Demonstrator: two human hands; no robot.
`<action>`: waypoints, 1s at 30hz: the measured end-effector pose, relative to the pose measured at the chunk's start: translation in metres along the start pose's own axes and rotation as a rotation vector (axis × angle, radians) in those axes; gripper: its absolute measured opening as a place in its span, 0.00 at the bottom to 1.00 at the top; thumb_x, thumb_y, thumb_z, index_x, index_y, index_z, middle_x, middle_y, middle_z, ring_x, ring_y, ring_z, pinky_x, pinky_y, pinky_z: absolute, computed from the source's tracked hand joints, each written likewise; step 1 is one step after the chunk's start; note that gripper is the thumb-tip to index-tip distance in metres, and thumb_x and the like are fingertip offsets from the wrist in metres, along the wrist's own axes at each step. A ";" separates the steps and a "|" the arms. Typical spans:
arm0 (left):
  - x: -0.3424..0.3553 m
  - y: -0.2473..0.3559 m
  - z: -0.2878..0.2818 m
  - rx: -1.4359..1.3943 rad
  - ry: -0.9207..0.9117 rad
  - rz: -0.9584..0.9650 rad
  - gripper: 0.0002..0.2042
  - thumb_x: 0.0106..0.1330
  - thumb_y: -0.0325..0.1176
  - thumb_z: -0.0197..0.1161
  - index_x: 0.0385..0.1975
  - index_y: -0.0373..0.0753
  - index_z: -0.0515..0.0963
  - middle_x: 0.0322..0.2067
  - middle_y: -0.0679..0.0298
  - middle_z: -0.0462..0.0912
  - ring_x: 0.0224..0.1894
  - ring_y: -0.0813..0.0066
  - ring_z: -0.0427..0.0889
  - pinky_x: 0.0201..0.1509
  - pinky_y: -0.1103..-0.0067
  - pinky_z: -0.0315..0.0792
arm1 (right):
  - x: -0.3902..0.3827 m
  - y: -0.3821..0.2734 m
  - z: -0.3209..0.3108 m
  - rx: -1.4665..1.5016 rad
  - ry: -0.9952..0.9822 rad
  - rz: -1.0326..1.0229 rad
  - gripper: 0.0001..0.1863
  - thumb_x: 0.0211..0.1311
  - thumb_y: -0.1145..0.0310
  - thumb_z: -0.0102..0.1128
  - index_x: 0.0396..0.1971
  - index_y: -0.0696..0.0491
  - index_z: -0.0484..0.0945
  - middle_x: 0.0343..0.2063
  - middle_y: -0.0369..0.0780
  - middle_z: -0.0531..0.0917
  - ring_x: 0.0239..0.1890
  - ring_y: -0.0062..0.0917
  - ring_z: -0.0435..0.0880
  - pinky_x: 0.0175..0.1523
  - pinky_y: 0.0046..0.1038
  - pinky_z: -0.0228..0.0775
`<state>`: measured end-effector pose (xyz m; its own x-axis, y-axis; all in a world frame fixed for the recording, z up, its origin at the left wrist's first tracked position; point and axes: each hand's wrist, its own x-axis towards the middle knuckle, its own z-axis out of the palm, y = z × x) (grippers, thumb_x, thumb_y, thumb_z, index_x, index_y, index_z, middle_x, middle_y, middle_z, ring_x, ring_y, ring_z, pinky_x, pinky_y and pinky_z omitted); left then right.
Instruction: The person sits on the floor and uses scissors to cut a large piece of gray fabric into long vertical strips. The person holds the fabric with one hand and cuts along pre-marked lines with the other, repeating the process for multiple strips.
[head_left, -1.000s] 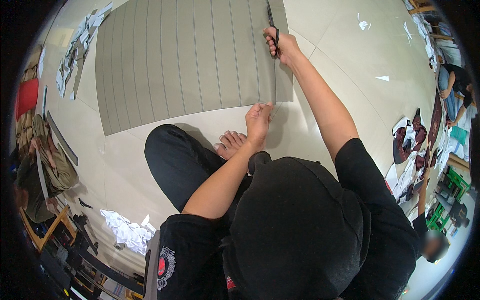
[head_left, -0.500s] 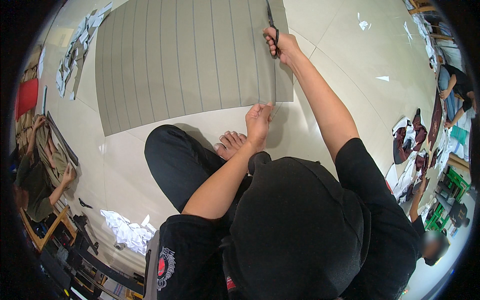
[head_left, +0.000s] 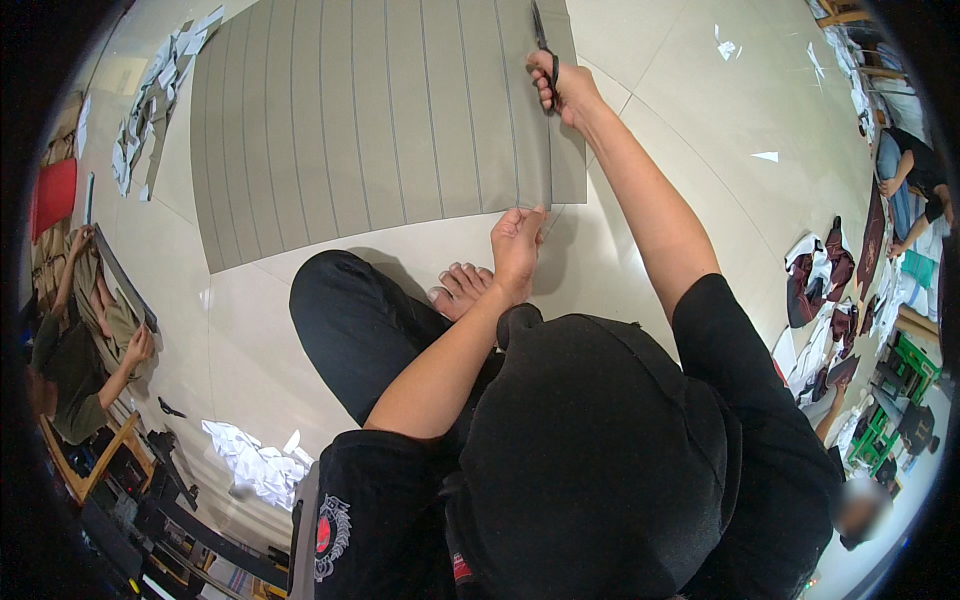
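A large olive-grey sheet of fabric [head_left: 330, 120] with dark parallel lines lies spread over the tiled floor in front of me. At its near right corner, my left hand [head_left: 517, 240] pinches the edge between thumb and fingers. Farther up along the right side, my right hand [head_left: 562, 88] is closed round the black handles of scissors [head_left: 543, 40]. Their blades point away from me along the fabric, near the strip at its right edge. Whether the blades are parted is too small to tell.
Cut scraps [head_left: 150, 120] lie left of the fabric, crumpled white paper [head_left: 255, 460] at lower left. A co-worker [head_left: 80, 350] sits at the left holding a dark strip. Other people work at the right beside maroon and white pieces [head_left: 818, 270]. Small white scraps [head_left: 766, 156] dot the floor.
Both my hands stay almost where they were, still on the fabric and the scissors. The person at the lower right has shifted lower, with a dark piece now showing near the hand.
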<state>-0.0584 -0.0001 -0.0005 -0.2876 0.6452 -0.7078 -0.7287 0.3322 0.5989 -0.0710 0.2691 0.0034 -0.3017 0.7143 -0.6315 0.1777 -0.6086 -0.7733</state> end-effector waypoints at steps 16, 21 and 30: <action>0.001 0.000 0.003 -0.006 0.037 -0.018 0.10 0.75 0.39 0.65 0.31 0.44 0.78 0.20 0.76 0.73 0.20 0.88 0.65 0.23 0.84 0.56 | 0.016 -0.010 0.003 0.016 -0.017 -0.008 0.14 0.57 0.59 0.75 0.22 0.48 0.79 0.19 0.29 0.77 0.19 0.12 0.70 0.22 0.20 0.61; 0.001 0.001 0.004 -0.011 0.039 -0.031 0.10 0.75 0.38 0.66 0.31 0.44 0.78 0.20 0.77 0.73 0.20 0.88 0.64 0.23 0.84 0.56 | 0.019 -0.010 0.002 0.014 -0.022 0.003 0.14 0.57 0.59 0.75 0.22 0.49 0.80 0.19 0.29 0.77 0.19 0.13 0.70 0.22 0.20 0.62; 0.003 -0.001 0.002 -0.005 0.040 -0.031 0.10 0.75 0.39 0.66 0.32 0.44 0.79 0.20 0.77 0.73 0.20 0.88 0.65 0.23 0.84 0.56 | 0.022 -0.008 0.003 -0.025 -0.010 0.004 0.14 0.57 0.60 0.75 0.22 0.50 0.79 0.19 0.30 0.77 0.19 0.14 0.71 0.23 0.21 0.64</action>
<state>-0.0567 0.0029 -0.0023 -0.2893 0.6068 -0.7403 -0.7408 0.3479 0.5747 -0.0821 0.2880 -0.0039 -0.3104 0.7082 -0.6341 0.2022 -0.6026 -0.7720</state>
